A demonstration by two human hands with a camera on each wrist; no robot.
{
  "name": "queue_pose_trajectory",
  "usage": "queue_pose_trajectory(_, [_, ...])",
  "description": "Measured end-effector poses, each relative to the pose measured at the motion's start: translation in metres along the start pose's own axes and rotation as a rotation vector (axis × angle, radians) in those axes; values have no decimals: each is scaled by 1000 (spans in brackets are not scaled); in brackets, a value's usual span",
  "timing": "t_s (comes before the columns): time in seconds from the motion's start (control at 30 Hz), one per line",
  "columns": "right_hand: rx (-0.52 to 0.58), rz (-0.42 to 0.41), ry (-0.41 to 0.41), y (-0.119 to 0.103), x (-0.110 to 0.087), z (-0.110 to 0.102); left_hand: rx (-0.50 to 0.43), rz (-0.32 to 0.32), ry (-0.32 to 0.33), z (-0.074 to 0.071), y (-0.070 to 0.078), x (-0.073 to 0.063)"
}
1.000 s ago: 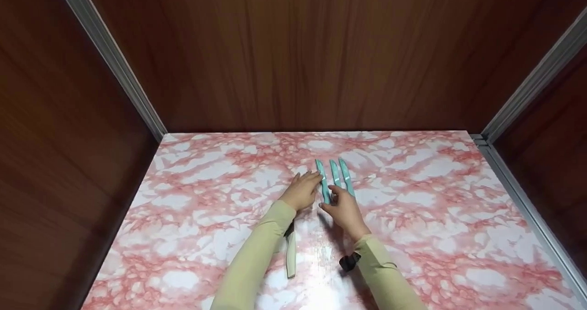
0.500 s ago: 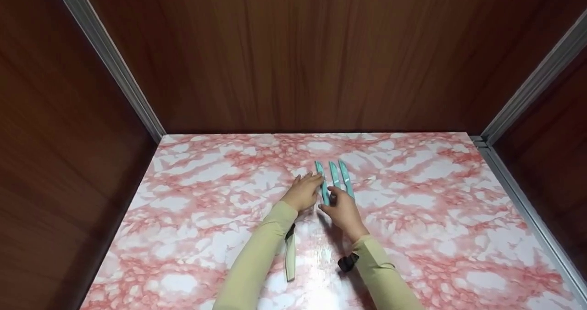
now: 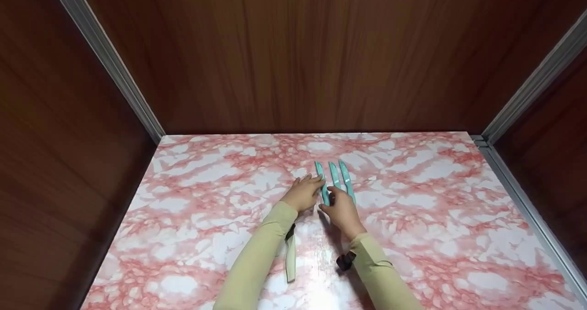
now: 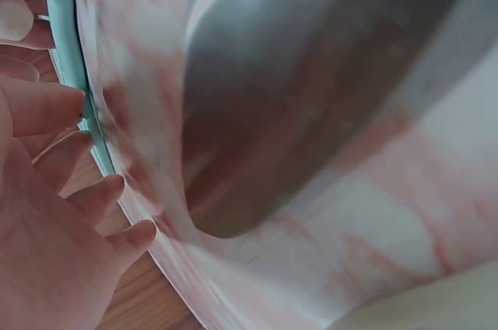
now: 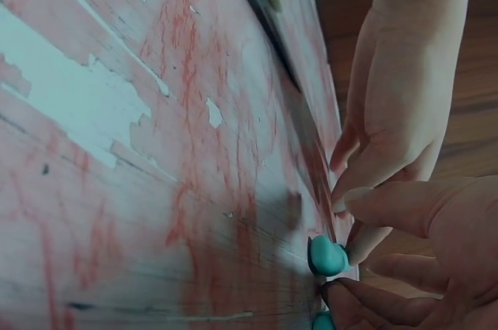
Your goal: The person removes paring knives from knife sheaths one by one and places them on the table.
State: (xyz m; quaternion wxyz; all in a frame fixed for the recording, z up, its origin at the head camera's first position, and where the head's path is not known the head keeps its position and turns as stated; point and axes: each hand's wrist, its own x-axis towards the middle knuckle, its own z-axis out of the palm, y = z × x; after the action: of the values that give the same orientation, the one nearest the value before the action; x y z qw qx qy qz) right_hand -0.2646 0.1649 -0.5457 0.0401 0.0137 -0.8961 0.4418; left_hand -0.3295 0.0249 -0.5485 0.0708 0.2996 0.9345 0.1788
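Leftmost teal knife [image 3: 325, 194] is pointing fwd btwn hands; L hand [image 3: 300, 194] is touching it, fingers straightish; R hand [image 3: 343, 211] is half-curling nr handle end, grip unclear.

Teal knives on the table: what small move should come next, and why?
I'd perhaps nudge the leftmost knife right: its gap to the middle knife looks wider than the middle knife's gap to the rightmost knife, and the left hand reaches it, the right hand near its handle.
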Motion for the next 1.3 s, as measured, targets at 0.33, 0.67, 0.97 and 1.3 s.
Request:
queue_pose_trajectory(0.33, [-45,-31,22,-1,4,2,-18,-2,-13,-1,-1,1])
queue_pose_trajectory(0.67, [-119,-75,72,4,9,6,-20,-9,-17,-3,0,2])
queue_pose_trajectory(0.97, [-144,-51,70,3,10,6,-64,-18,-28,-5,0,0])
queue_pose_trajectory(1.3, [-141,-8,63,3,10,5,-69,-14,-30,-6,1,-2])
